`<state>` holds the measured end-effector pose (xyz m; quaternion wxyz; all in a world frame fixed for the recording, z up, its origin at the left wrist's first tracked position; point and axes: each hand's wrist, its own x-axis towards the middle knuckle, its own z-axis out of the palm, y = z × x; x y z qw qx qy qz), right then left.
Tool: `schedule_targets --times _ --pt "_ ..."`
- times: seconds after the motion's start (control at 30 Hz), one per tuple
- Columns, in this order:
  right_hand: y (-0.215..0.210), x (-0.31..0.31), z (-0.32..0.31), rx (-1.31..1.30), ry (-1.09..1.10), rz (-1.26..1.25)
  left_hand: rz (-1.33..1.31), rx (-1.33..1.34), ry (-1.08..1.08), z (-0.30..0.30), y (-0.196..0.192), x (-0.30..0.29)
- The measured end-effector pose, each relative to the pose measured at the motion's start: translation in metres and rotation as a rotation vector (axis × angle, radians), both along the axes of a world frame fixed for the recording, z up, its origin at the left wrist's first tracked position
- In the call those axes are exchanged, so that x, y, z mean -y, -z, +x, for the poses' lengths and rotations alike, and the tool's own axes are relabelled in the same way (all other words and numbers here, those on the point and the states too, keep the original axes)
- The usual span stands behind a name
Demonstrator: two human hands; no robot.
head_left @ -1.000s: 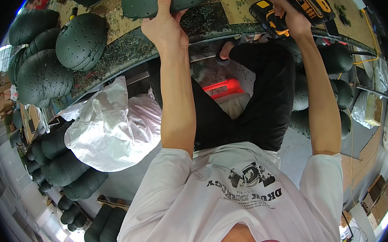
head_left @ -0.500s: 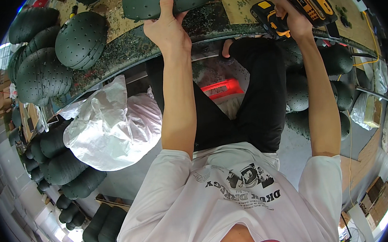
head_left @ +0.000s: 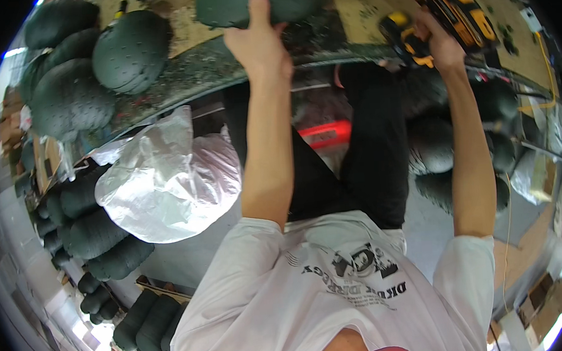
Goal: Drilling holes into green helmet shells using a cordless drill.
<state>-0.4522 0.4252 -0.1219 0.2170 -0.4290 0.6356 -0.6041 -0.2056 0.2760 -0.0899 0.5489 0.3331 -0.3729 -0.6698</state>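
Note:
My left hand (head_left: 260, 43) grips the near edge of a dark green dome-shaped shell (head_left: 259, 1) lying on the workbench (head_left: 354, 4), thumb pointing up over it. My right hand (head_left: 437, 37) is closed on the handle of a yellow and black cordless drill (head_left: 449, 10), which lies angled over the bench surface to the right of the shell. Both forearms reach up from my white printed shirt.
More green dome shells (head_left: 132, 49) sit on the bench at the left and are stacked in rows (head_left: 92, 231) on the floor. A crumpled clear plastic bag (head_left: 164, 183) lies below the bench. Further shells (head_left: 435, 145) sit under the bench at right, near a red item (head_left: 324, 133).

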Motion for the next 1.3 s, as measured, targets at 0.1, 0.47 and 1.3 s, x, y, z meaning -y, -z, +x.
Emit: schedule_targets --times 0.1,0.47,1.3 --pt "0.015 -0.01 -0.007 0.012 0.118 0.078 0.057 0.015 -0.064 -0.005 0.017 -0.002" --pt "0.019 -0.012 -0.021 0.012 0.019 -0.056 0.051 -0.146 0.207 0.011 0.011 -0.012" --pt "0.052 -0.05 -0.069 -0.413 0.178 0.03 0.21 -0.299 0.144 0.034 0.033 -0.012"
